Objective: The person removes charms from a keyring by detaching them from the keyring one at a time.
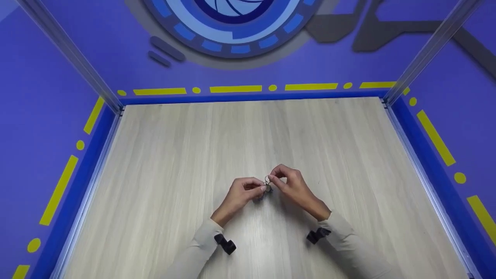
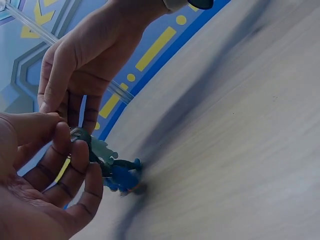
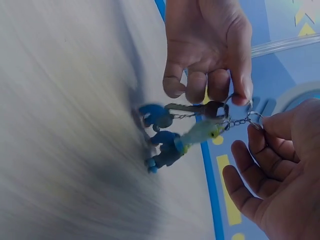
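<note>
Nearest, two pale sleeves [image 1: 195, 248] extend over the table, each with a black wrist device [image 1: 225, 244]. Beyond these, the left hand [image 1: 238, 193] pinches the key bunch [image 1: 268, 188] between thumb and finger; the right hand [image 1: 296, 188] pinches its metal ring [image 3: 256, 113], remaining fingers loosely curled. The bunch is between both hands, above the table. A key [image 3: 197, 108] and blue charms [image 3: 154, 114] hang from it, blurred. Farther off, wood-grain tabletop [image 1: 248, 131] meets a blue wall [image 1: 267, 73] with yellow dashes.
</note>
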Available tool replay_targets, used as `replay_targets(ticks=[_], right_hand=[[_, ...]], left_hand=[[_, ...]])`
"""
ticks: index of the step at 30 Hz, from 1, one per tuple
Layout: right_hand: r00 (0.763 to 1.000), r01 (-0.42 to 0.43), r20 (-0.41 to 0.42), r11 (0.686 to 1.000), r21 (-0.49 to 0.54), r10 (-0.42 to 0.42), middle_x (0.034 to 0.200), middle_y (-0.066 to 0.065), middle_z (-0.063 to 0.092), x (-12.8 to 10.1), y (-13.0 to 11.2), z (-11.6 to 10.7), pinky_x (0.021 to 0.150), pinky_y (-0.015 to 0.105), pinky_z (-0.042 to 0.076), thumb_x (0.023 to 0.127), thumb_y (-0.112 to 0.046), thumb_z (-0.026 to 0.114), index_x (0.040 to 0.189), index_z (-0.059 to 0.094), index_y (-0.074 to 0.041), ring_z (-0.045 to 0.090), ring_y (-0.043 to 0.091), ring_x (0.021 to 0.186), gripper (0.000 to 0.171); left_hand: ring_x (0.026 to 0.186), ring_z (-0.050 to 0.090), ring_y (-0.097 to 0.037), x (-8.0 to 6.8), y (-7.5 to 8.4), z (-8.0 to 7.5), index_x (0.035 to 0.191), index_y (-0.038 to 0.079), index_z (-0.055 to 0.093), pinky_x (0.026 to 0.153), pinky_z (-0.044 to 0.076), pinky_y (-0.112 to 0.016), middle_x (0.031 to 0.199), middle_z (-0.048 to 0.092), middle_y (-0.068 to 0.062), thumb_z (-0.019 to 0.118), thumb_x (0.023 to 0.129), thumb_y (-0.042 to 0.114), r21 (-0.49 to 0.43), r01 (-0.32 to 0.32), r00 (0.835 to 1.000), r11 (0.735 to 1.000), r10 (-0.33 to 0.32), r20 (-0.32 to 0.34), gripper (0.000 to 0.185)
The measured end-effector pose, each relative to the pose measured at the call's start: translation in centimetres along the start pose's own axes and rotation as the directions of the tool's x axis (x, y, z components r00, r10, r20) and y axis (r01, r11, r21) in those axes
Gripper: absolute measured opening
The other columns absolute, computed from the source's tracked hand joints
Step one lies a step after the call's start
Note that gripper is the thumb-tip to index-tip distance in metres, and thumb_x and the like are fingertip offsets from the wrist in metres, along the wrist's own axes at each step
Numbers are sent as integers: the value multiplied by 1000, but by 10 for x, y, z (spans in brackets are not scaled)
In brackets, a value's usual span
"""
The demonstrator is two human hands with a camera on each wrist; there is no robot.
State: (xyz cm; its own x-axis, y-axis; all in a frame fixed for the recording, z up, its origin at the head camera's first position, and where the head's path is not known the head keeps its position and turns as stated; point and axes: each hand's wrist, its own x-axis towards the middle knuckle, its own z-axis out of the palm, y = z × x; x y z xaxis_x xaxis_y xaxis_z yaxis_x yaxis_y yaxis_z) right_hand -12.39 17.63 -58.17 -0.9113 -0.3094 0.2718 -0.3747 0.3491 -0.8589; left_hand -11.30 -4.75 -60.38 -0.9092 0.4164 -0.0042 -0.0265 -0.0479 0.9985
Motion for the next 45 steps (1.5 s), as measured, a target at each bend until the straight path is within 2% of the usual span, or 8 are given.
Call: replay_targets(ticks=[5, 14, 19, 29, 31, 34, 38, 45], right_hand=[[999, -1, -38, 1000, 5, 1, 95, 0, 79, -2, 3, 1, 90, 36, 61, 104, -6, 76, 99, 74, -7, 76, 18, 90, 5], [994, 93, -60, 995, 49, -90, 99, 3, 80, -5, 6, 3, 91, 31, 61, 102, -1, 76, 103, 75, -1, 77, 22, 92, 2], [991, 129, -43, 990, 63, -127, 99, 3, 79, -7, 6, 3, 89, 28, 60, 103, -2, 76, 104, 74, 0, 75, 23, 91, 3], [999, 24, -45, 990, 139, -18, 100, 10, 80, -5, 2, 1, 81, 29, 61, 104, 3, 70, 102, 71, -4, 78, 30, 88, 7], [999, 17, -30, 990, 138, -13, 99, 10, 80, -5, 1, 1, 80, 32, 63, 105, 3, 70, 102, 69, -4, 78, 31, 87, 7], [1000, 10, -6, 992, 128, -9, 98, 9, 80, -5, -1, 1, 78, 36, 64, 106, 1, 69, 102, 68, -3, 78, 32, 85, 6], [1000, 4, 11, 993, 115, -5, 97, 11, 79, -4, -3, 1, 76, 42, 65, 106, 3, 68, 103, 67, -2, 77, 33, 83, 6], [998, 32, 50, 999, 39, -34, 89, 10, 76, -2, -6, -2, 71, 32, 63, 106, 5, 67, 103, 66, 2, 75, 27, 77, 5]], left_hand=[[83, 68, -13, -1, -1, 0, 108, -6, 81, 74, 54, -27, 93, 77, 0, 78, 103, 10, -18, -22, 999, 1000, 22, -26, 17], [84, 73, -16, -1, 1, 1, 107, -8, 80, 83, 64, -47, 91, 78, -4, 78, 103, 10, -81, 9, 996, 997, -16, -83, 18], [83, 72, -15, 0, 2, 1, 106, -10, 79, 83, 64, -46, 90, 78, -5, 77, 103, 9, -89, 8, 995, 996, -17, -100, 19], [85, 71, -16, 1, 0, 0, 109, -14, 74, 81, 61, -31, 91, 75, -3, 75, 103, 7, -154, 11, 997, 988, -22, -74, 21], [86, 70, -17, 1, 0, -1, 108, -11, 75, 80, 61, -31, 92, 75, -3, 76, 104, 9, -121, 7, 997, 993, -16, -75, 21], [85, 68, -15, 1, 1, -2, 105, -2, 79, 78, 57, -29, 93, 75, -1, 77, 104, 16, 17, -13, 996, 1000, 14, -91, 19], [89, 67, -15, 1, 5, -3, 103, 9, 83, 78, 54, -26, 97, 78, 1, 78, 105, 23, 181, -40, 992, 983, 60, -106, 14], [88, 69, -28, 1, 7, -5, 106, 7, 84, 75, 57, -30, 96, 77, -3, 78, 105, 19, 133, -36, 992, 990, 52, -117, 14]])
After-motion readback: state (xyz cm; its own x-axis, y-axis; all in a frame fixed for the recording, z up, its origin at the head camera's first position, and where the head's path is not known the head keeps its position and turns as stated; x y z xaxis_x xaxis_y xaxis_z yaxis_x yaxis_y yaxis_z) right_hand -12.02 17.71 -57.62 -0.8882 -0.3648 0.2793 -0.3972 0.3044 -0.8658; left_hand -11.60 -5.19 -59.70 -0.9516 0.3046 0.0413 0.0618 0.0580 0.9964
